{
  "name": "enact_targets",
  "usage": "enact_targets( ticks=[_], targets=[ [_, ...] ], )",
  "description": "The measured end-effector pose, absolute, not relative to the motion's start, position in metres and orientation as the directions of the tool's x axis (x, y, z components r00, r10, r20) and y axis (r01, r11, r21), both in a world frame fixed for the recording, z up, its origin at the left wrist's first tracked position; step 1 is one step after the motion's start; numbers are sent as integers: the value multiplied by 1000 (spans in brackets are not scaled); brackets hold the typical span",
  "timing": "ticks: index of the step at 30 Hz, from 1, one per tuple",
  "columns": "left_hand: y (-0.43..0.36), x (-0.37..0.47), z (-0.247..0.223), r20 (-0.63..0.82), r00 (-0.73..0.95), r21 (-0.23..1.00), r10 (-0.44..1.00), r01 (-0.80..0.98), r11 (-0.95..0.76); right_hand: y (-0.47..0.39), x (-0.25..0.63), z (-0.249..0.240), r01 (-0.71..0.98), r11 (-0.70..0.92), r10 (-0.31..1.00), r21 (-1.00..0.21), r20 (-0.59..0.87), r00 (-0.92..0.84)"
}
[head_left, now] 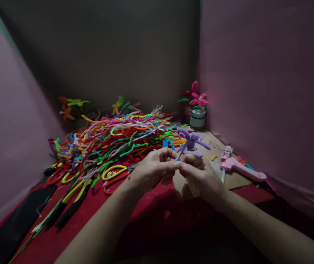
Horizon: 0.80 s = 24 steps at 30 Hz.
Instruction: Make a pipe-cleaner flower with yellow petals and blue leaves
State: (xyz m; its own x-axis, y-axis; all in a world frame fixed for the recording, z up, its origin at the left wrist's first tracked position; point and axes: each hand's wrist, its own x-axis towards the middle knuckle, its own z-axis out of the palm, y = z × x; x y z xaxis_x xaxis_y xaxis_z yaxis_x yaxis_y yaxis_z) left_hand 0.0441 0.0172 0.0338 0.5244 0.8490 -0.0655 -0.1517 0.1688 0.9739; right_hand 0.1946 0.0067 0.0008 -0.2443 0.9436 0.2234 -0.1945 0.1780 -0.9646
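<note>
A purple pipe-cleaner flower (190, 140) tilts up above my fingertips in the middle of the view. My left hand (161, 163) pinches the lower end of its stem between thumb and fingers. Right beside it, my right hand (199, 170) is closed on the same stem, with the two thumbs almost touching. A small pale yellow piece (193, 187) shows under my right hand; whether that hand holds it I cannot tell. Scissors (115, 174) with red and yellow handles lie just left of my left hand.
A large heap of coloured pipe cleaners (129, 134) lies behind my hands. A pink glue gun (242, 168) rests on a brown board (239, 180) to the right. Pliers (76, 201) and a black flat object (22, 211) lie left. A small pot (197, 119) with pink flowers stands behind.
</note>
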Motion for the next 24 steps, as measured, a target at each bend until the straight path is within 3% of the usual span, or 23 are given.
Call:
enact_targets(
  ticks=[8,11,15,20,24],
  targets=[
    [19,46,32,5,364,988,931,143,-61,13,205,6,-111,262,934,-959,281,-219],
    [18,48,29,19,337,997,941,64,-43,13,205,5,-111,275,934,-955,293,-203],
    [18,48,23,-46,453,988,890,-109,107,16,206,0,-128,215,953,-968,237,-189],
    [20,48,17,-37,600,935,799,-261,239,21,206,-4,-326,60,963,-943,140,-228],
    [21,48,16,-41,660,901,750,-301,314,22,206,0,-375,68,957,-925,167,-239]
  ],
)
